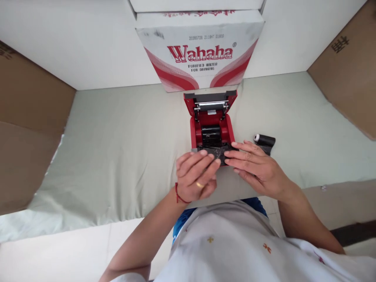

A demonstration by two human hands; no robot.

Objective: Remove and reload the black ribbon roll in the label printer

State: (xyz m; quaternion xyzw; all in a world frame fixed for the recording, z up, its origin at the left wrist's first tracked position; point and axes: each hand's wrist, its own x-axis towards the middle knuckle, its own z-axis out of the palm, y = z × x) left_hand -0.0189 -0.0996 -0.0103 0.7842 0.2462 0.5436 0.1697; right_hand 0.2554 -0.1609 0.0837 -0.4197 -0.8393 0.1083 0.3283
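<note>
A small red label printer (194, 131) stands with its lid (210, 98) tilted up and back, a roller showing inside the lid. Within its body sits a roll of glossy black ribbon (210, 135), and dark film (216, 152) stretches over the front part. My left hand (195, 176), with a gold ring and a red cord at the wrist, is closed at the left front, fingers bent over the film's edge; its thumb is mostly hidden. My right hand (258, 168) has its fingers stretched out, the tips touching the printer's right front corner.
A second, thinner black roll (266, 140) with a white core lies just beyond my right hand. Behind the printer is a Wahaha water carton (202, 51). Brown cardboard boxes (29, 129) (349, 70) flank the table, which has a pale green cloth (117, 137).
</note>
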